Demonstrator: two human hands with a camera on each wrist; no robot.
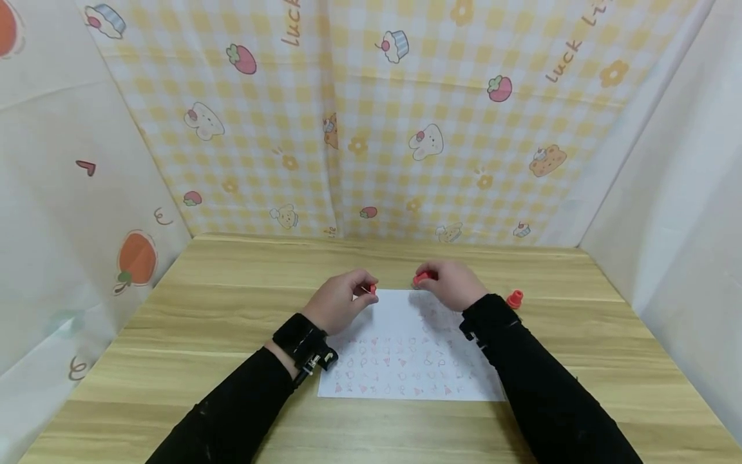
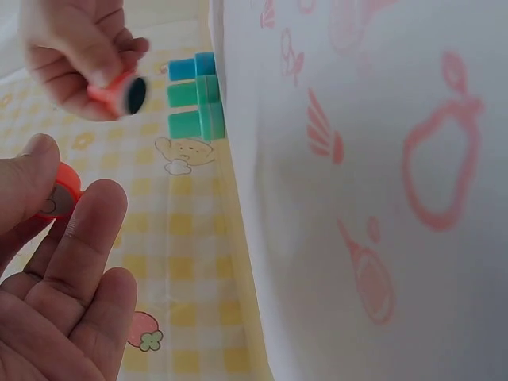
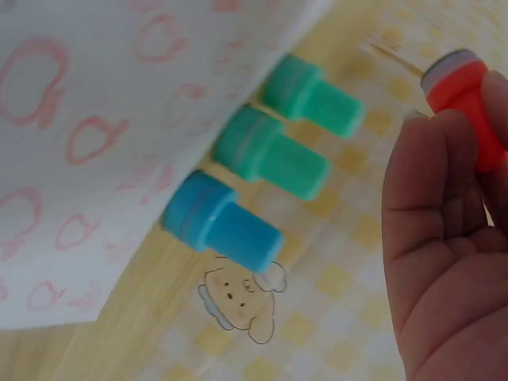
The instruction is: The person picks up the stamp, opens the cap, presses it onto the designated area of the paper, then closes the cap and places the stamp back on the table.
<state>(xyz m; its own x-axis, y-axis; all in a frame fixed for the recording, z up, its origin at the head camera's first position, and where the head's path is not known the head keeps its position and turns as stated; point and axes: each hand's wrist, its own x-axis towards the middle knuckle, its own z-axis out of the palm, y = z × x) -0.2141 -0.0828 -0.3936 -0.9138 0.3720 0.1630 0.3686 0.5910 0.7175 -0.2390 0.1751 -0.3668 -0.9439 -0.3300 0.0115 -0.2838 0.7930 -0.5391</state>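
Above the far left edge of the white paper [image 1: 397, 316], my left hand [image 1: 337, 303] pinches a small red cap [image 2: 69, 179] between thumb and fingertip. A grey disc with a drawn outline shows on the cap. My right hand [image 1: 455, 285] grips a red stamp [image 3: 462, 99] near the paper's far edge, its end with the pale rim pointing away from the fingers. In the left wrist view that end looks dark. The hands and the two red pieces are apart. Rows of small red prints cover the paper's nearer part.
Two green stamps [image 3: 270, 155] and a blue stamp [image 3: 222, 222] stand in a row along the paper's edge in the wrist views. Another red stamp [image 1: 514, 299] stands right of my right wrist. A patterned yellow cloth [image 1: 371, 129] hangs behind the wooden table [image 1: 203, 322].
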